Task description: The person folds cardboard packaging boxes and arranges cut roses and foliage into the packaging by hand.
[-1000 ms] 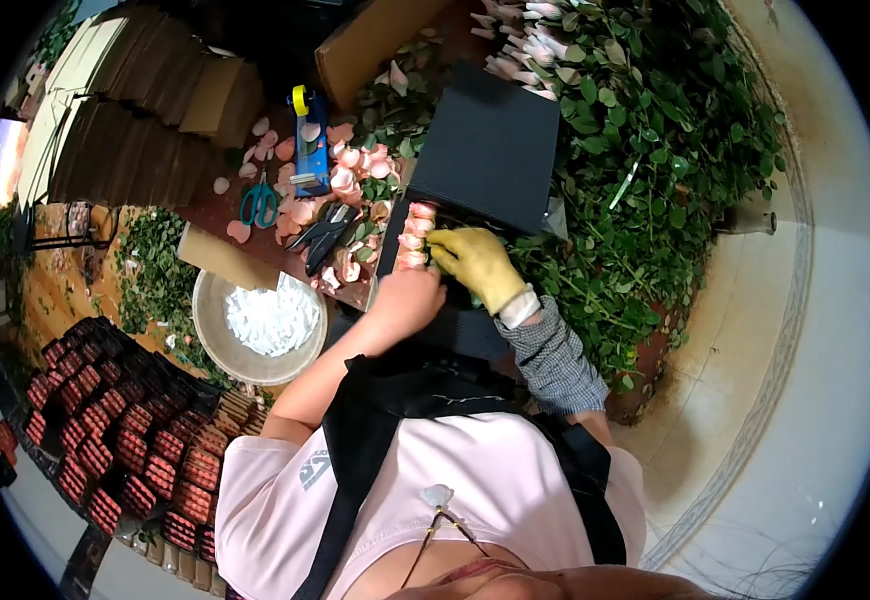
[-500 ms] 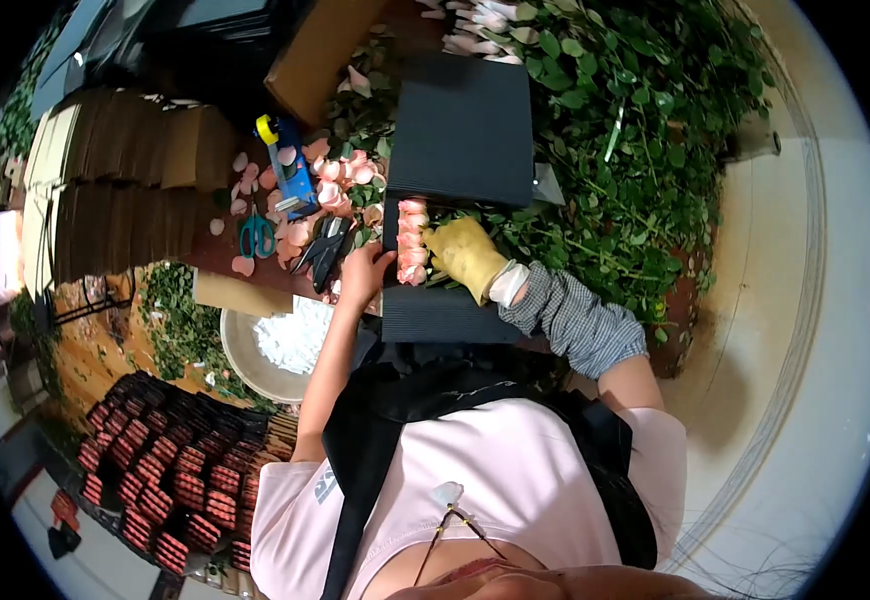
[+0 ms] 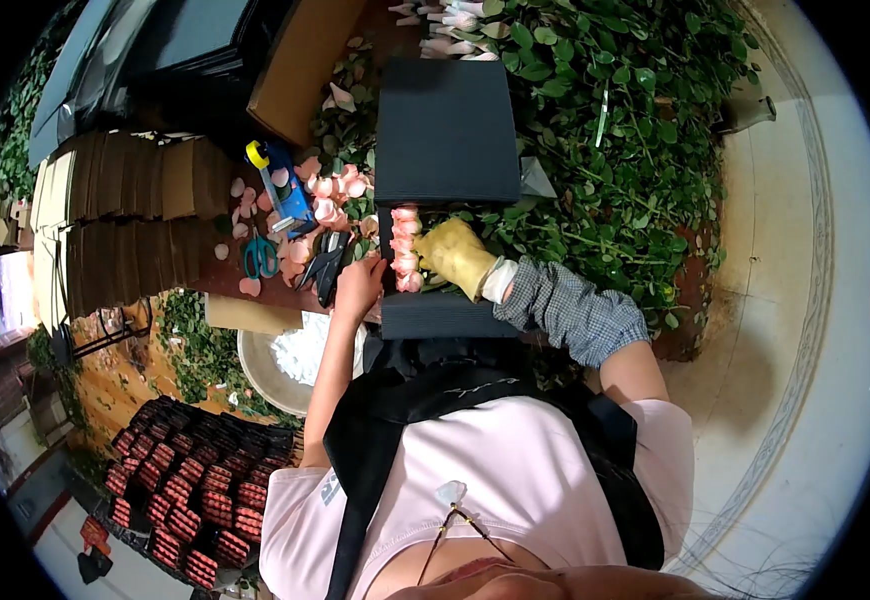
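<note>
A short row of pink roses point(image 3: 407, 250) lies on black corrugated cardboard point(image 3: 447, 318), heads lined up near its left side. My right hand point(image 3: 458, 258), in a yellow glove, bends its fingers against the roses just behind their heads; their stems are mostly hidden under it. At the left edge of the cardboard, my bare left hand point(image 3: 358, 285) has its fingers curled together on the rim; the fingertips are partly hidden. Black pruning shears point(image 3: 329, 268) lie just left of that hand. A dark cardboard block point(image 3: 447, 130) sits directly beyond the roses.
Teal scissors point(image 3: 260, 257), a blue tape dispenser point(image 3: 285, 190) and loose petals point(image 3: 297, 250) lie to the left. Leafy stems point(image 3: 615, 200) cover the right side. A bowl of white pieces point(image 3: 252, 372) stands lower left, near stacked packed flowers point(image 3: 190, 480). Folded cardboard point(image 3: 120, 265) is piled at far left.
The camera view has shifted slightly. My left hand's fingers have drawn in closer together at the cardboard edge. The gloved right hand stays at the roses.
</note>
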Action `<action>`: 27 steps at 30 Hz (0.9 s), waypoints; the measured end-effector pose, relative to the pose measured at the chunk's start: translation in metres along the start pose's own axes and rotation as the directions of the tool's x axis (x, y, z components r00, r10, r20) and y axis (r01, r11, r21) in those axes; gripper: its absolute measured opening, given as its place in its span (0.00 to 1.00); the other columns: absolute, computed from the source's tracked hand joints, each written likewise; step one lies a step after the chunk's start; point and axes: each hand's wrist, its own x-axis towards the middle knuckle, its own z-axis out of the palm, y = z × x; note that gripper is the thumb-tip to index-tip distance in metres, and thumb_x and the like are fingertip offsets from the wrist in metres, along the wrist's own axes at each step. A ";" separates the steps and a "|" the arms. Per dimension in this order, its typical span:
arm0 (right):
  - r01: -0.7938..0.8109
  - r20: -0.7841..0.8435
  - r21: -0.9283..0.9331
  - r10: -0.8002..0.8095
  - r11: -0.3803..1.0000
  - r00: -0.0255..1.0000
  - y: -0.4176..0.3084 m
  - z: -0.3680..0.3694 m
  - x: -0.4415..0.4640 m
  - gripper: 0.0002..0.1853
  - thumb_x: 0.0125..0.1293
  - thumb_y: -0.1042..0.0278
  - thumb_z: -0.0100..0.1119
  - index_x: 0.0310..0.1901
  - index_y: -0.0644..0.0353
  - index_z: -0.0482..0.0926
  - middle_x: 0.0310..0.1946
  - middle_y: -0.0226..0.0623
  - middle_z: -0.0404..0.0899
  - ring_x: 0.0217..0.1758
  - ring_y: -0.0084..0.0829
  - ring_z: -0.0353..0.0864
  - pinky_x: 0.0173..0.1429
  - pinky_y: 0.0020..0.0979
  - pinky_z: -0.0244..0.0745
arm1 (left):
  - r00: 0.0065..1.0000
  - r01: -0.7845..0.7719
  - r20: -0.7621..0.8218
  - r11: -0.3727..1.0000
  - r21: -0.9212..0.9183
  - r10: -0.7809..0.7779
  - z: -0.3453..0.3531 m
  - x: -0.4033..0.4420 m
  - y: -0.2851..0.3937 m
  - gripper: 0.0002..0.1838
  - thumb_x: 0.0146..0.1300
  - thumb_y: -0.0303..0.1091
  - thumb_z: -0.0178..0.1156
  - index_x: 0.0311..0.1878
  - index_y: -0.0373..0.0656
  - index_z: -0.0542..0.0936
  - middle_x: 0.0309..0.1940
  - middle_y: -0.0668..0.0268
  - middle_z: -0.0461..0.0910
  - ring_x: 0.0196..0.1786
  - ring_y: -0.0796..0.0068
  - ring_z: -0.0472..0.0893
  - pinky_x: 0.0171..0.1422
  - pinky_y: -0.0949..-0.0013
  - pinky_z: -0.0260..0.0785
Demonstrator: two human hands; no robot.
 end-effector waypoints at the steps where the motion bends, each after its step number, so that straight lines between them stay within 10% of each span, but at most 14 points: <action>1: 0.000 -0.003 -0.002 0.000 1.000 1.000 0.002 0.001 0.001 0.12 0.61 0.55 0.62 0.41 0.52 0.80 0.26 0.30 0.84 0.29 0.33 0.86 0.32 0.38 0.78 | 0.994 0.042 0.096 0.992 0.115 -0.053 -0.014 0.002 0.008 0.18 0.69 0.43 0.55 0.41 0.38 0.84 0.32 0.46 0.82 0.37 0.42 0.81 0.43 0.48 0.73; 8: 0.054 -0.094 0.186 -0.037 0.981 0.995 0.007 -0.010 -0.006 0.07 0.59 0.62 0.60 0.27 0.52 0.83 0.27 0.36 0.86 0.29 0.39 0.86 0.32 0.41 0.78 | 0.980 -0.184 0.112 0.967 0.177 0.166 -0.015 -0.004 0.096 0.13 0.65 0.33 0.51 0.37 0.33 0.80 0.34 0.45 0.82 0.36 0.45 0.83 0.40 0.50 0.77; 10: 0.003 -0.161 0.535 0.098 0.845 0.982 0.020 0.037 0.008 0.06 0.61 0.65 0.58 0.33 0.53 0.83 0.28 0.39 0.85 0.32 0.42 0.85 0.36 0.42 0.78 | 0.970 -0.178 0.213 0.935 0.305 0.115 0.016 -0.005 0.098 0.13 0.62 0.33 0.52 0.32 0.31 0.79 0.29 0.42 0.82 0.31 0.46 0.84 0.39 0.50 0.78; 11: 0.124 -0.337 0.288 -0.020 0.949 0.941 0.024 0.035 -0.002 0.05 0.63 0.67 0.57 0.36 0.54 0.83 0.29 0.41 0.84 0.33 0.45 0.84 0.38 0.42 0.78 | 0.991 -0.131 0.070 0.930 0.342 0.114 0.029 -0.008 0.099 0.14 0.62 0.34 0.53 0.29 0.33 0.80 0.29 0.44 0.82 0.31 0.46 0.84 0.39 0.51 0.78; 13: 0.193 -0.407 0.427 -0.003 0.883 0.913 0.029 0.010 -0.021 0.08 0.62 0.66 0.59 0.42 0.53 0.83 0.29 0.42 0.84 0.35 0.45 0.84 0.41 0.43 0.78 | 0.977 -0.192 -0.004 0.895 0.402 0.212 0.041 -0.008 0.092 0.16 0.63 0.36 0.53 0.27 0.35 0.82 0.29 0.45 0.82 0.32 0.47 0.84 0.39 0.52 0.79; 21: 0.018 -0.412 0.445 0.187 0.895 0.892 0.019 -0.006 -0.020 0.19 0.64 0.67 0.54 0.56 0.42 0.78 0.34 0.36 0.86 0.33 0.43 0.85 0.41 0.42 0.79 | 0.973 -0.207 0.167 0.923 0.323 0.160 0.029 -0.002 0.087 0.17 0.63 0.40 0.55 0.30 0.35 0.82 0.35 0.44 0.83 0.37 0.48 0.85 0.40 0.50 0.79; 24: 0.272 -0.397 0.779 0.108 0.565 0.911 0.029 -0.054 -0.052 0.21 0.67 0.69 0.56 0.61 0.49 0.76 0.45 0.41 0.86 0.47 0.42 0.86 0.54 0.38 0.80 | 0.978 -0.183 0.158 0.935 0.303 0.140 0.014 -0.007 0.101 0.17 0.64 0.40 0.53 0.32 0.35 0.81 0.35 0.43 0.82 0.37 0.45 0.84 0.42 0.48 0.78; 25: 0.338 -0.432 0.863 0.202 0.375 0.879 0.029 -0.055 -0.049 0.20 0.67 0.68 0.57 0.61 0.56 0.76 0.51 0.43 0.84 0.53 0.41 0.84 0.58 0.36 0.78 | 0.977 -0.200 0.126 0.936 0.290 0.170 0.012 -0.009 0.102 0.17 0.64 0.40 0.53 0.32 0.35 0.81 0.34 0.43 0.82 0.37 0.45 0.83 0.43 0.48 0.77; 27: 0.488 -0.730 0.680 0.441 0.548 0.522 0.045 -0.077 -0.065 0.22 0.66 0.67 0.59 0.61 0.62 0.75 0.56 0.46 0.81 0.57 0.44 0.81 0.61 0.38 0.75 | 0.975 -0.207 0.145 0.919 0.334 0.167 0.013 -0.007 0.100 0.17 0.64 0.40 0.52 0.32 0.35 0.81 0.32 0.45 0.82 0.36 0.45 0.83 0.43 0.48 0.77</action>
